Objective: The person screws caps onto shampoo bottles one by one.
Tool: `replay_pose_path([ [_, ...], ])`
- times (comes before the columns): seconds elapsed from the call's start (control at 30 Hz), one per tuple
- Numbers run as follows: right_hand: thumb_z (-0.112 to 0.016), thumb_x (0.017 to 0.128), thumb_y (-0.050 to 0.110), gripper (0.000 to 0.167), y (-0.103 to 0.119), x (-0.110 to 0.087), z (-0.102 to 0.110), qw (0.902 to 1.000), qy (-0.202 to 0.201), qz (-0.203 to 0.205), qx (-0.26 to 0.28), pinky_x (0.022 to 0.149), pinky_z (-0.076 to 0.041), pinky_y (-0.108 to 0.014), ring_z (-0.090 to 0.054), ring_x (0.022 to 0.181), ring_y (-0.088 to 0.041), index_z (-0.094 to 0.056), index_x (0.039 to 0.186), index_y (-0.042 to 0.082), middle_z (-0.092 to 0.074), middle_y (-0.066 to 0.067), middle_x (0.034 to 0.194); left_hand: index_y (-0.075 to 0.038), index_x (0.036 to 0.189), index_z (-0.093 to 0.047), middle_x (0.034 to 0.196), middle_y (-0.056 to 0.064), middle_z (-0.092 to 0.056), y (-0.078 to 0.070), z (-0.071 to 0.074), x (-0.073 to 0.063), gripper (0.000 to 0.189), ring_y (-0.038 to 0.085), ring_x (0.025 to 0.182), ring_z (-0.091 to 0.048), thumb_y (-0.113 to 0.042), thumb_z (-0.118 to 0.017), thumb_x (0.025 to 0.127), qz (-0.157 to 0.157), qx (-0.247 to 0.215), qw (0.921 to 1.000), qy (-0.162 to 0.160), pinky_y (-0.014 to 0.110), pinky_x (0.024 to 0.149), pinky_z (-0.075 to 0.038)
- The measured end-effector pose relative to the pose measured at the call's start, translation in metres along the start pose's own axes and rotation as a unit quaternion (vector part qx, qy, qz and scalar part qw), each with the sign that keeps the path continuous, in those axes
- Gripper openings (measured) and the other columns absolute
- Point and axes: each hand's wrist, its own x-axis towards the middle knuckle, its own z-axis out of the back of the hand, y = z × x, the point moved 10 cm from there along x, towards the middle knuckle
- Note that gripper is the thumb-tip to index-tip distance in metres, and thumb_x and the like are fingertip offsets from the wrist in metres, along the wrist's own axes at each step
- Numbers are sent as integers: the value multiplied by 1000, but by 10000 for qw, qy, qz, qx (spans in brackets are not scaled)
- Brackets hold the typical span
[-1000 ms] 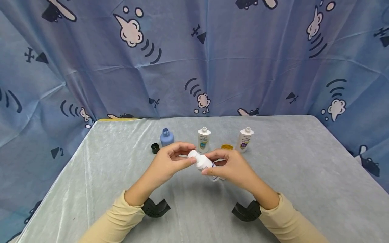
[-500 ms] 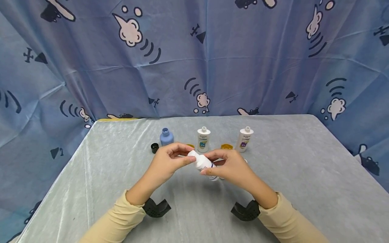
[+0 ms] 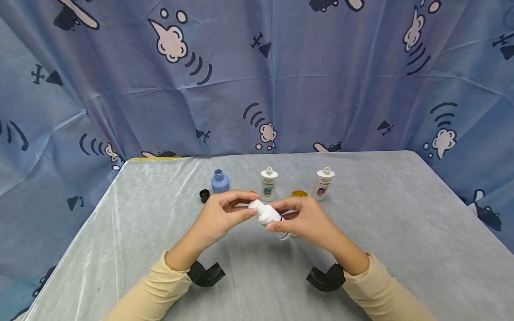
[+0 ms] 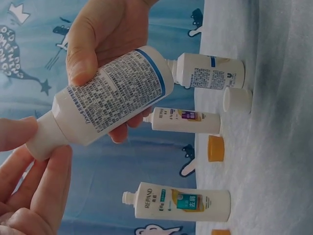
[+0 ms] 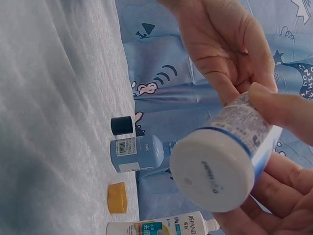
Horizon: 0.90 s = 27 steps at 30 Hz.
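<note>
Both hands meet on one white bottle (image 3: 270, 216), tilted in the air above the table. Its printed back label and blue band face the left wrist view. My left hand (image 3: 218, 214) pinches the white cap (image 4: 47, 137) at its upper end between thumb and fingers. Around the bottle's body curl the fingers of my right hand (image 3: 307, 220). The bottle's flat white base (image 5: 212, 169) faces the right wrist view. The cap sits at the bottle's neck; whether it is screwed tight I cannot tell.
Behind the hands stand an uncapped blue bottle (image 3: 220, 182), a white bottle with a teal label (image 3: 268, 183) and one with a purple label (image 3: 323, 183). A black cap (image 3: 205, 195), yellow caps (image 3: 299, 193), a white cap (image 4: 238, 100) and another white bottle (image 4: 210, 72) are there too.
Both hands keep their hold on the bottle and its cap, with only slight shifts. My left fingers have moved a little on the cap; nothing on the table has moved.
</note>
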Motion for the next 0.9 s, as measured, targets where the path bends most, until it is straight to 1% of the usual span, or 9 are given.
replay_pose_path([
  [0.13, -85, 77, 14, 39, 0, 0, -1, 10000, 19, -24, 8, 67, -60, -28, -74, 82, -19, -73, 111, -3, -73, -18, 104, 6, 124, -65, 132, 21, -63, 0, 0, 0, 37, 15, 105, -70, -1, -71, 89, 73, -8, 10000, 22, 26, 86, -58],
  [0.23, -85, 77, 14, 39, 1, 0, 1, 10000, -42, 8, -58, 68, -60, -27, -73, 83, -18, -73, 110, -2, -73, -17, 104, 1, 126, -65, 130, 18, -64, 1, 4, 0, 40, 20, 107, -70, -5, -74, 88, 172, 108, 9997, -115, 28, 87, -59],
  [0.37, -85, 77, 12, 39, 2, 0, 1, 9999, -69, 59, -60, 68, -60, -27, -73, 83, -19, -73, 110, -3, -72, -18, 104, -4, 118, -69, 127, 14, -67, 5, 10, 1, 35, 16, 100, -69, -11, -78, 85, 342, 389, 9980, -374, 28, 85, -58],
  [0.43, -85, 77, 12, 38, 2, 1, 0, 10000, -56, 63, -46, 68, -60, -27, -73, 84, -19, -73, 110, -3, -72, -18, 104, -5, 114, -71, 126, 13, -68, 7, 11, 1, 31, 14, 95, -69, -13, -79, 85, 423, 455, 9972, -424, 28, 85, -58],
  [0.5, -85, 76, 12, 38, 2, 1, 0, 10000, -48, 56, -49, 68, -60, -26, -73, 84, -19, -73, 109, -3, -72, -18, 104, -4, 113, -71, 127, 12, -68, 7, 11, 1, 30, 12, 93, -69, -13, -79, 85, 446, 452, 9971, -418, 28, 85, -57],
  [0.57, -86, 76, 12, 38, 1, 0, 0, 9999, -65, 56, -76, 67, -60, -26, -73, 83, -19, -73, 109, -3, -73, -18, 103, -3, 114, -71, 127, 12, -68, 7, 11, 1, 30, 12, 91, -70, -12, -78, 86, 409, 383, 9977, -393, 28, 85, -58],
  [0.67, -86, 76, 12, 39, 0, 0, 1, 10000, -57, 18, -34, 66, -60, -27, -74, 81, -19, -73, 110, -3, -73, -18, 103, 0, 115, -70, 127, 15, -67, 6, 9, 2, 31, 11, 91, -70, -10, -77, 86, 261, 284, 9987, -323, 28, 86, -58],
  [0.8, -86, 76, 13, 40, -1, 0, 1, 10000, -35, -30, 17, 65, -60, -28, -74, 81, -20, -73, 111, -3, -73, -19, 104, 4, 117, -69, 127, 19, -66, 2, 7, 1, 33, 11, 94, -71, -6, -75, 87, 58, 208, 9996, -195, 28, 87, -59],
  [0.9, -86, 76, 13, 41, -1, 0, 1, 10000, -29, -54, 26, 65, -60, -28, -74, 81, -20, -72, 111, -3, -72, -19, 105, 6, 118, -68, 127, 20, -65, 1, 6, 0, 33, 11, 96, -71, -4, -74, 87, -13, 141, 9998, -130, 29, 87, -59],
])
